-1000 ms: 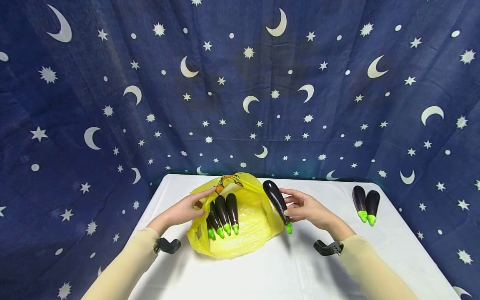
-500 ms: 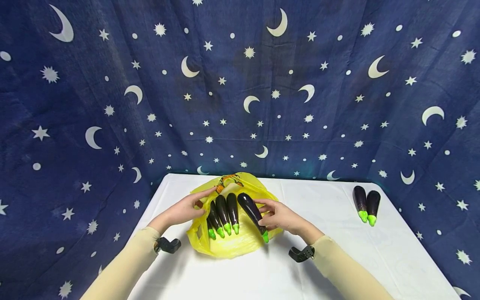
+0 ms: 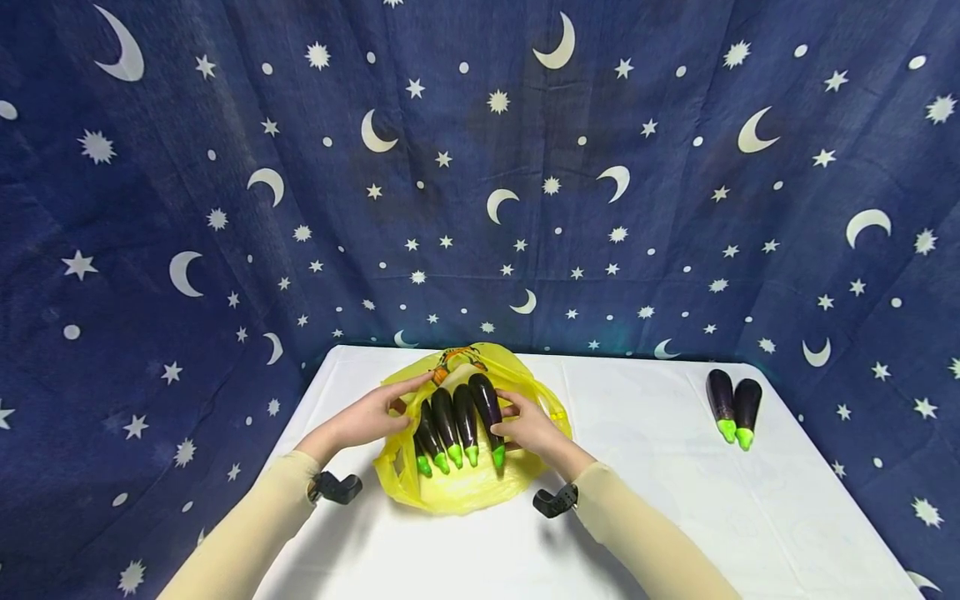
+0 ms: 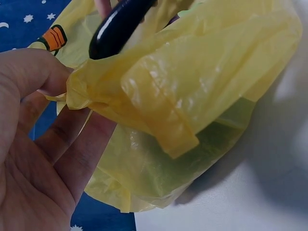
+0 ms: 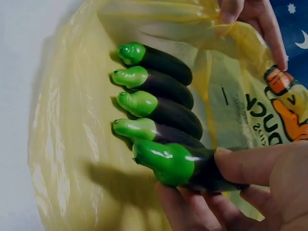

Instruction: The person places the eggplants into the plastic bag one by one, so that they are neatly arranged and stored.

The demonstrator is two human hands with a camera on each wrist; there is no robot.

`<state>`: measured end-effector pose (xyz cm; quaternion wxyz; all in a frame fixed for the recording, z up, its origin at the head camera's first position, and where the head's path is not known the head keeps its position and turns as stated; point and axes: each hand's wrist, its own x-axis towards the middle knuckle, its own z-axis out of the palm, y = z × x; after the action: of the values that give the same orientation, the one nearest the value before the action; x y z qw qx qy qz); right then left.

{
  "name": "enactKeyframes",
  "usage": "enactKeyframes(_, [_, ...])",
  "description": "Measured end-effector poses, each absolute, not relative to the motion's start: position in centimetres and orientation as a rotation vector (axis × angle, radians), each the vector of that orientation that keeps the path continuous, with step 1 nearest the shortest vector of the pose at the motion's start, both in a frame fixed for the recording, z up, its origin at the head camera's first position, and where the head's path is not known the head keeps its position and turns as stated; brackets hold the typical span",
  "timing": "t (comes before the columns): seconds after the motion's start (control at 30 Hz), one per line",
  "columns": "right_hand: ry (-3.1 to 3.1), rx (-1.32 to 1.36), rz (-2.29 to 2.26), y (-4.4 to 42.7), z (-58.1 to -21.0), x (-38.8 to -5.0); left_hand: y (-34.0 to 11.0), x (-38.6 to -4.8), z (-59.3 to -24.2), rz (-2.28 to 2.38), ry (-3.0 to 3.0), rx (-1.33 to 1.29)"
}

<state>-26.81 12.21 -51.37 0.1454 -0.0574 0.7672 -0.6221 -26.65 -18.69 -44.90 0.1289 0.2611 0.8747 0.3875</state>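
Head view had the right hand point(image 3: 528, 427) pinching an eggplant point(image 3: 486, 404) between thumb and fingers over the yellow bag point(image 3: 457, 496), just right of four eggplants point(image 5: 168, 91) lying inside. The left hand point(image 3: 371, 418) gripped the bag's left rim. Placing seemed the step underway; next probably called for lowering, then loosening the fingers. The right arm point(image 3: 645, 533) slanted in from near right.

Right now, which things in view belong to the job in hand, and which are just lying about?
Part of the job:
yellow plastic bag, held by the left hand
upper eggplant, held by the right hand
four eggplants inside the bag
likely the two loose eggplants, far right

Seemingly just surroundings:
dark blue moon-and-star backdrop
white table, a support
black wrist devices
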Motion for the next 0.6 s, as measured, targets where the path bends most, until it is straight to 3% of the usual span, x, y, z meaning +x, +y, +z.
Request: enactKeyframes(0.6, [2.237, 0.057, -1.894, 9.5, -53.1, -29.4, -18.4, -26.8, -44.6, 1.129, 2.538, 0.745])
